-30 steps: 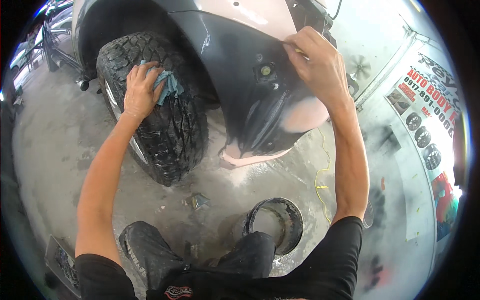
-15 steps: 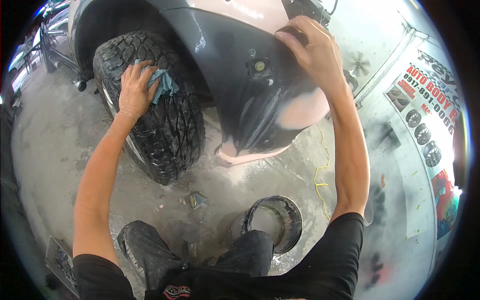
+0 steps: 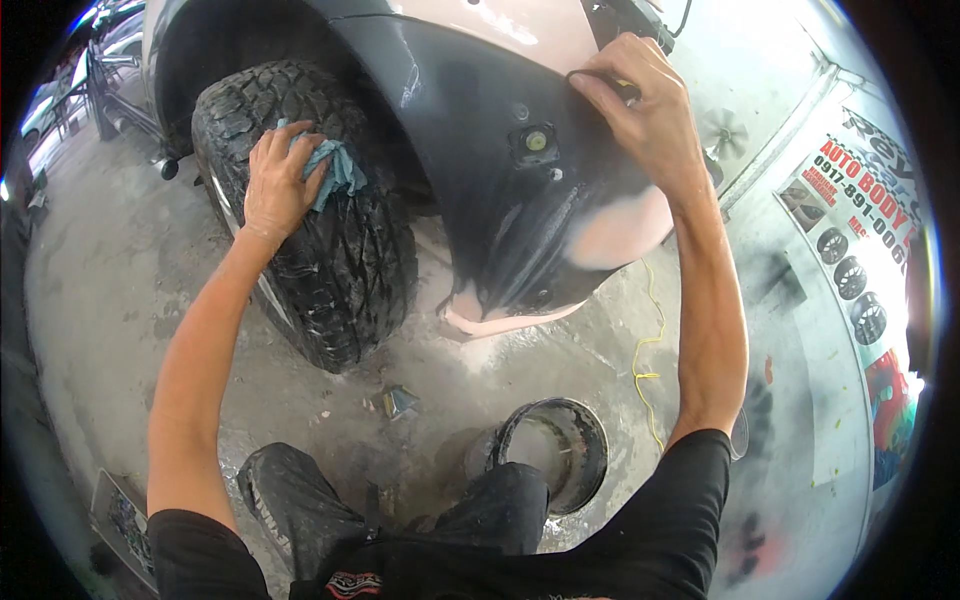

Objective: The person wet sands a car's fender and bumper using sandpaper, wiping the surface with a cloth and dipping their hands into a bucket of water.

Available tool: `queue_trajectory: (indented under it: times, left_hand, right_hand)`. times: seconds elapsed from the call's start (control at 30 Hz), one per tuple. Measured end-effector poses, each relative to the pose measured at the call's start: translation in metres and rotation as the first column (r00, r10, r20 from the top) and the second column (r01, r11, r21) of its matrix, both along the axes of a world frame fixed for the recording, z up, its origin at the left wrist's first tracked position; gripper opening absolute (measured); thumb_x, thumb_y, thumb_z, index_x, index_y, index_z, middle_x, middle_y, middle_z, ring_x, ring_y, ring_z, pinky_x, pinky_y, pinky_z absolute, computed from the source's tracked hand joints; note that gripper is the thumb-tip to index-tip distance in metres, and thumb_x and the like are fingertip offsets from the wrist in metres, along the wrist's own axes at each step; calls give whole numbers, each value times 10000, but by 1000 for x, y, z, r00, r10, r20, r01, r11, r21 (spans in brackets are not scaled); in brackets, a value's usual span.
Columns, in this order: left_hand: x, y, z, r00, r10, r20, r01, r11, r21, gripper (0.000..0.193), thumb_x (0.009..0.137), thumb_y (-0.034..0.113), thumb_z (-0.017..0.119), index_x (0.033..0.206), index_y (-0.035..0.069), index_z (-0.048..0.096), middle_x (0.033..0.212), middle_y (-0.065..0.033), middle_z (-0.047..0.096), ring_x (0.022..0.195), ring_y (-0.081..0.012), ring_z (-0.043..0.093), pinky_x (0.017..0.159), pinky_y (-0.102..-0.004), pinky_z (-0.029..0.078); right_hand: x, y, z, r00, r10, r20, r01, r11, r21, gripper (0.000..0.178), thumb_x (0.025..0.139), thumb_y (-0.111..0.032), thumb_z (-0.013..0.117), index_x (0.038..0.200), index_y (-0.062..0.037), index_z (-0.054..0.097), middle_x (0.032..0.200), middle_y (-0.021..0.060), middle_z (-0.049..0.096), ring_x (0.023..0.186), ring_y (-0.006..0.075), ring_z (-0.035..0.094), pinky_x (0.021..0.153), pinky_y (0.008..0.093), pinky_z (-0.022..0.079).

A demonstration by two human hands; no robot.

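At tire (image 3: 340,270) and gray bumper (image 3: 465,120).
Clasping blue cloth (image 3: 342,174) with left hand (image 3: 280,182) on tire; with right hand (image 3: 652,115) curled at bumper edge, cannot tell around what.

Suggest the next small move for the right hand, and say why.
Perhaps a short, light stroke of the right hand along the upper edge of the dark bumper: its fingertips are at that edge, though whether they hold anything is unclear. The left hand, with a blue cloth in it, rests on the tire, which could steady the reach.
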State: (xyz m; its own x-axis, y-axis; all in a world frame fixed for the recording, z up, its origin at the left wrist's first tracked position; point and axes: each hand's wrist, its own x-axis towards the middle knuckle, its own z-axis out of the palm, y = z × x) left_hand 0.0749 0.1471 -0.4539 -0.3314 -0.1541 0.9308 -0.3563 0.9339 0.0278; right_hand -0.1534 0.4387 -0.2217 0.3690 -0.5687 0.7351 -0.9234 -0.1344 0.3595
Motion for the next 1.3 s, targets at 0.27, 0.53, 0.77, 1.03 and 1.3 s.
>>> queue_trajectory:
  times: [0.27,0.53,0.77,1.03,1.3]
  left_hand:
    - [-1,5,-3,999,21,-25,-22,999,-26,313,832,151,792,1129,107,702,1277,-83,644,1140,-335,590,1003,-468,460]
    - [-1,4,-2,1000,20,-17,-20,1000,-1,321,819,163,800,1119,108,700,1289,-95,630,1192,-353,572,1031,-485,452]
    - [1,3,1,999,15,-37,-16,1000,-12,287,871,188,786,1127,89,699,1290,-101,632,1180,-352,581,1020,-476,456]
    - [-1,0,-3,999,6,-38,-6,1000,-7,304,872,204,784,1146,106,695,1261,-92,627,1187,-334,573,1059,-480,435]
    - [5,-1,-9,1000,11,-3,-11,999,38,304,901,231,761,1178,131,686,1282,-72,614,1228,-313,559,1143,-522,383]
  right_hand:
    - [30,-5,5,985,-101,-138,99,995,-23,113,865,-134,779,883,-50,704,854,49,648,879,276,586,926,419,448]
    - [41,-40,3,971,-1,-240,-26,994,-108,108,870,-130,781,884,-66,696,864,52,656,912,276,626,1111,503,390]
    - [53,-61,1,970,-3,-244,-30,991,-134,88,834,-135,737,912,-108,708,857,41,667,943,271,645,997,479,434]
    - [50,-54,1,978,-120,-173,110,992,-67,96,869,-196,738,897,-107,718,913,59,721,950,274,662,1029,487,418]
    - [85,-83,6,967,-136,-216,124,990,-72,111,890,-212,723,889,-103,704,911,49,716,935,289,659,1026,499,415]
